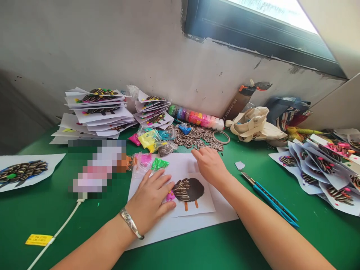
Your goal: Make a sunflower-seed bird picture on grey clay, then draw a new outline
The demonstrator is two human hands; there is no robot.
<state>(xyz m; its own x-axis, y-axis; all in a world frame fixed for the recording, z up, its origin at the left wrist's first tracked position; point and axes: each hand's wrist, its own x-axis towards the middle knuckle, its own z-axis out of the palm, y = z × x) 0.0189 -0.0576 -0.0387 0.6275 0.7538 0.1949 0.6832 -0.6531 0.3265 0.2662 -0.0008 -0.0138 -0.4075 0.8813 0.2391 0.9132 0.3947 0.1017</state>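
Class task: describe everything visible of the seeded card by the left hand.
The card is white, looks like paper and lies flat on a larger sheet. On it sits a dark, rounded patch, perhaps clay; overlapping striped seeds cover its left part, the right is bare. Two orange-brown strips stick out below, and a pink piece meets the seeds at the left. The left hand seems to rest on the card's left side; the right hand is near its far edge.

Two hands [150, 202], one blue cutter [274, 203], one bottle [238, 100], one white cable [67, 222], one yellow tag [38, 239].
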